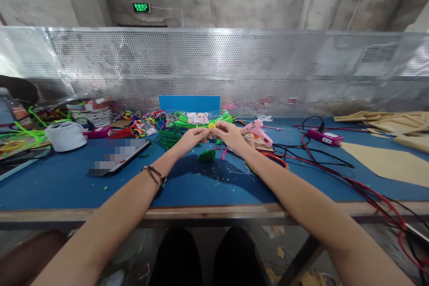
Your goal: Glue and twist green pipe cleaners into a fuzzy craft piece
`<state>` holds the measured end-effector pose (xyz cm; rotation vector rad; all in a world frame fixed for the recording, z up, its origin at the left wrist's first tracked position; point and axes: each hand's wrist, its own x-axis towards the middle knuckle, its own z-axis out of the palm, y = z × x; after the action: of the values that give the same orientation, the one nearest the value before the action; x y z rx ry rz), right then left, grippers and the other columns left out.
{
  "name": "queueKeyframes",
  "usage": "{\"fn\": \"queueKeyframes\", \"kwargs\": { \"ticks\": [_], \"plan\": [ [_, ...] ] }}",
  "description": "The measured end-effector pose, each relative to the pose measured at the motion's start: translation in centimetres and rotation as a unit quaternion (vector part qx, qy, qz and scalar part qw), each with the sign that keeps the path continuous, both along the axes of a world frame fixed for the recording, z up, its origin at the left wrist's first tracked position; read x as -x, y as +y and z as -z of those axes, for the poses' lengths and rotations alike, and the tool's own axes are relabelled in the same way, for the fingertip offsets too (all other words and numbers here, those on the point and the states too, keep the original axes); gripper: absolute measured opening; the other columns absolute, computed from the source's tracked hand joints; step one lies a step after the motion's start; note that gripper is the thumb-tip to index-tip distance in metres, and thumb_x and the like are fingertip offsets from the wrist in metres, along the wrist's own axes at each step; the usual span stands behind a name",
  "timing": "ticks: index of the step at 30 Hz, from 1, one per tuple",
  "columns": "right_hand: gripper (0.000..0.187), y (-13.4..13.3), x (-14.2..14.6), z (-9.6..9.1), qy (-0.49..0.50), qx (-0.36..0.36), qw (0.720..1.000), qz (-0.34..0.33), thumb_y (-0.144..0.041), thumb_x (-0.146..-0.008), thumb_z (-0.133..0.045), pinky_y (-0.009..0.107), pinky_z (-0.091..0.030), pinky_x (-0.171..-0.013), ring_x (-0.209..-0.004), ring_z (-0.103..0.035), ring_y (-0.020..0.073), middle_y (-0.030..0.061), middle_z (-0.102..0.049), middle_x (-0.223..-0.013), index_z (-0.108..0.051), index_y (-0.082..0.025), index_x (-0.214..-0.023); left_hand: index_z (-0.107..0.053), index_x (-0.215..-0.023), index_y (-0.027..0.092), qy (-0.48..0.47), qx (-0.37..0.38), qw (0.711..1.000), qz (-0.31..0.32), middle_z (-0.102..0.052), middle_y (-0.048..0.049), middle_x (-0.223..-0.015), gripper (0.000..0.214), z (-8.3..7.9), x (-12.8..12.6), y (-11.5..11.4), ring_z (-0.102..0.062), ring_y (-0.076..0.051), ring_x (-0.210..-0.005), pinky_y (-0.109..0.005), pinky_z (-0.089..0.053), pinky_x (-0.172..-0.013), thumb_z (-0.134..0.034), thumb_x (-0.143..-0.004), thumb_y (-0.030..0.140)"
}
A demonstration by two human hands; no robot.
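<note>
Both my hands meet above the middle of the blue table [67,178]. My left hand [192,136] and my right hand [228,136] pinch a small yellow fuzzy piece [212,126] between their fingertips. A dark green fuzzy lump [207,155] lies on the table just below my hands. Behind them lies a clear bag of green pipe cleaners [187,120]. A pink glue gun [258,130] rests just right of my right hand.
A phone [119,158] lies left of my hands, a white round container [65,136] further left. Red and black cables [318,165] run across the right side to a pink power strip [324,137]. Cardboard sheets [385,158] lie far right. A perforated metal screen [214,67] backs the table.
</note>
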<state>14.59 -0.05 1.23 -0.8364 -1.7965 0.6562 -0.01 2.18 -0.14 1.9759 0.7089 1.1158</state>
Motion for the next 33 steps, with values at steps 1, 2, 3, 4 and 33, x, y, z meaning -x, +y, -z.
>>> {"fn": "queueKeyframes", "kwargs": {
  "ticks": [1, 2, 3, 4, 33],
  "plan": [
    [0.013, 0.0, 0.1, 0.1, 0.009, 0.004, 1.000, -0.004, -0.027, -0.070, -0.049, 0.020, -0.032, -0.049, -0.049, -0.039, 0.0063, -0.0048, -0.047, -0.055, -0.047, -0.016, -0.062, -0.054, -0.063, 0.014, 0.006, -0.001, 1.000, 0.003, -0.046, 0.0030, -0.055, 0.027, 0.0, 0.0, 0.0, -0.038, -0.008, -0.051, -0.020, -0.029, -0.050, -0.047, -0.070, 0.039],
    [0.013, -0.1, 0.2, 0.1, 0.019, 0.008, 1.000, -0.003, -0.027, -0.070, -0.049, 0.020, -0.032, -0.048, -0.048, -0.038, 0.0062, -0.0051, -0.046, -0.054, -0.046, -0.017, -0.062, -0.053, -0.061, 0.014, 0.014, -0.005, 1.000, 0.003, -0.046, 0.0030, -0.055, 0.028, -0.1, 0.0, -0.1, -0.038, -0.007, -0.051, -0.020, -0.029, -0.050, -0.046, -0.071, 0.039],
    [0.013, -0.1, 0.2, 0.1, 0.028, 0.014, 1.000, 0.001, -0.027, -0.069, -0.049, 0.020, -0.031, -0.048, -0.048, -0.037, 0.0061, -0.0056, -0.045, -0.054, -0.045, -0.017, -0.062, -0.053, -0.060, 0.014, 0.022, -0.010, 1.000, -0.001, -0.046, 0.0030, -0.054, 0.028, -0.1, 0.0, -0.2, -0.038, -0.007, -0.051, -0.020, -0.029, -0.050, -0.046, -0.071, 0.039],
    [0.014, 0.0, 0.2, 0.1, 0.033, 0.018, 0.999, 0.007, -0.028, -0.070, -0.049, 0.020, -0.031, -0.047, -0.047, -0.037, 0.0061, -0.0061, -0.043, -0.053, -0.044, -0.018, -0.062, -0.052, -0.058, 0.014, 0.030, -0.015, 0.999, -0.007, -0.046, 0.0030, -0.054, 0.029, -0.2, 0.0, -0.3, -0.038, -0.007, -0.051, -0.020, -0.029, -0.050, -0.045, -0.071, 0.038],
    [0.012, 0.5, -0.1, 0.2, -0.008, 0.032, 0.999, 0.040, -0.026, -0.067, -0.049, 0.020, -0.031, -0.048, -0.047, -0.037, 0.0055, -0.0067, -0.042, -0.052, -0.047, -0.015, -0.061, -0.052, -0.064, 0.012, 0.062, -0.034, 0.995, -0.065, -0.046, 0.0031, -0.055, 0.021, -0.5, -0.6, -0.4, -0.039, -0.007, -0.050, -0.017, -0.030, -0.046, -0.046, -0.071, 0.031]
  ]
}}
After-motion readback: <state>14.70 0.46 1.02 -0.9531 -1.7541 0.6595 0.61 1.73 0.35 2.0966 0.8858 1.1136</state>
